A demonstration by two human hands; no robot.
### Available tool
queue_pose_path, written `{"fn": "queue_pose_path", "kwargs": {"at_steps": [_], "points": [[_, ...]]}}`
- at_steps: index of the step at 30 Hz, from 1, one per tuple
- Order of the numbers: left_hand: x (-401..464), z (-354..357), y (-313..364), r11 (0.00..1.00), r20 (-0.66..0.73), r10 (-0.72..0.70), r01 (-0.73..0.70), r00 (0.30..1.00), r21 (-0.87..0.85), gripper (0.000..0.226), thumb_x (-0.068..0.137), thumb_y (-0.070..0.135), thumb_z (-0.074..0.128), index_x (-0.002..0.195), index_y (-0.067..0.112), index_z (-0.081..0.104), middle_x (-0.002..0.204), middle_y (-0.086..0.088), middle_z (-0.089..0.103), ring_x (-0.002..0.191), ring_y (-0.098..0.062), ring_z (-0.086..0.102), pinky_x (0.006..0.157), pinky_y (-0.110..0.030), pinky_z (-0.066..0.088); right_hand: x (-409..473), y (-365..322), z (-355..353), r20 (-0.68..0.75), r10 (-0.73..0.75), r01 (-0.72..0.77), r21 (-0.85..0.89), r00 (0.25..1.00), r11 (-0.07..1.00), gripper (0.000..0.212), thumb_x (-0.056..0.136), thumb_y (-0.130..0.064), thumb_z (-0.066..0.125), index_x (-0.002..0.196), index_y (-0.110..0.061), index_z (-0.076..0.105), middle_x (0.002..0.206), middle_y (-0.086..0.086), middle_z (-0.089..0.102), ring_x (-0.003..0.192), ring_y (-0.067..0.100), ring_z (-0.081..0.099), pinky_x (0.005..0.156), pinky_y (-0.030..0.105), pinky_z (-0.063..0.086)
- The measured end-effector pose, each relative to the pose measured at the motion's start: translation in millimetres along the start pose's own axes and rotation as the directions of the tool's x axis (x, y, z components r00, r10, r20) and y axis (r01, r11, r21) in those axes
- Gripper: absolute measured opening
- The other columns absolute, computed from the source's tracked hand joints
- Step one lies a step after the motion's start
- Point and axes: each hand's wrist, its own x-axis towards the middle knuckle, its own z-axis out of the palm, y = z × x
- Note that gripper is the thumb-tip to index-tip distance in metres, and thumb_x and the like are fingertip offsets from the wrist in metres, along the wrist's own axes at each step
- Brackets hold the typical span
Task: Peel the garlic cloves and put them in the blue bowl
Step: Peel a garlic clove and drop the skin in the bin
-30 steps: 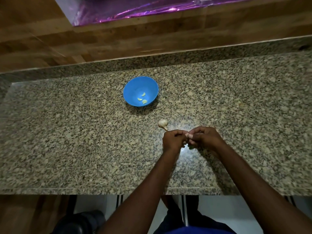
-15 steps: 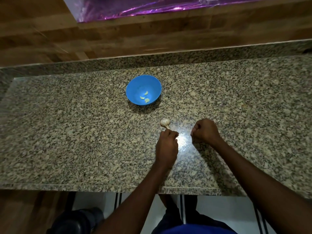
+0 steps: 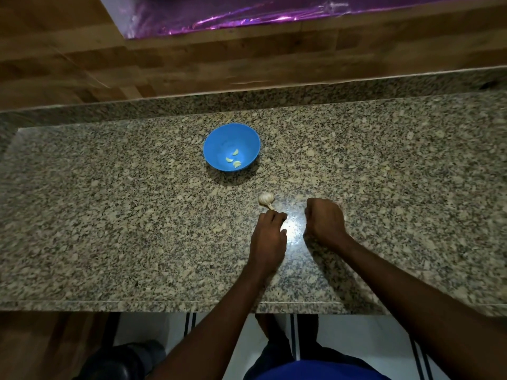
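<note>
Your left hand lies low over the desk near the middle of its front edge, fingers reaching forward, tips at the stem of the garlic bulb; whether they pinch the stem, you cannot tell from here. Your right hand is just beside it, curled into a fist, and its grip hides whatever may be inside. The bulb lies on the desk between your hands and the blue bowl, which stands toward the back edge with three peeled cloves in it.
</note>
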Motion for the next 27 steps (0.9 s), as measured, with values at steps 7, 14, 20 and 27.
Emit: {"fn": "queue_pose_path", "kwargs": {"at_steps": [7,14,20,27], "points": [[3.1,-2.6,5.0,0.988,-0.006,-0.087,0.085,0.996,-0.128,0.022,0.091,0.009,0.061,0.112,0.012,0.068,0.109,-0.006,0.062,0.106,-0.023,0.051,0.085,-0.036,0.044,5.8,6.2,-7.2,0.026,0.156,-0.153,0.412,0.987,0.898,0.014,0.083,0.003,0.068,0.075,-0.005,0.075,0.071,0.01,0.074,0.066,0.022,0.07,0.066,0.028,0.057],[24.6,-20.9,25.4,0.476,0.313,-0.413,0.495,0.856,-0.727,0.012,0.091,0.014,0.072,0.088,0.002,0.073,0.071,-0.018,0.072,0.055,-0.019,0.063,0.059,-0.04,0.059,-11.2,-2.4,-12.7,0.101,0.211,-0.204,0.805,0.972,0.557,0.003,0.083,0.003,0.075,0.085,0.004,0.073,0.07,0.02,0.073,0.064,0.033,0.073,0.062,0.041,0.062],[30.1,-33.6,19.5,0.455,0.384,-0.325,0.498,0.865,-0.738,0.02,0.09,0.015,0.075,0.089,-0.004,0.071,0.061,-0.016,0.065,0.055,-0.027,0.06,0.057,-0.051,0.059,-17.0,-1.4,-19.4,0.05,0.124,-0.122,0.714,0.991,0.69,0.011,0.09,-0.008,0.07,0.08,-0.007,0.073,0.059,0.006,0.072,0.054,0.02,0.071,0.054,0.028,0.058],[31.6,-42.0,21.8,0.637,0.298,-0.172,0.337,0.939,-0.693,0.017,0.089,0.016,0.075,0.079,0.003,0.073,0.064,-0.02,0.069,0.054,-0.04,0.068,0.047,-0.038,0.057,-10.7,-1.4,-35.7,0.267,0.039,-0.203,0.62,0.963,0.758,0.04,0.089,-0.005,0.056,0.052,-0.018,0.06,0.046,-0.005,0.057,0.039,0.003,0.051,0.042,0.017,0.036]]}}
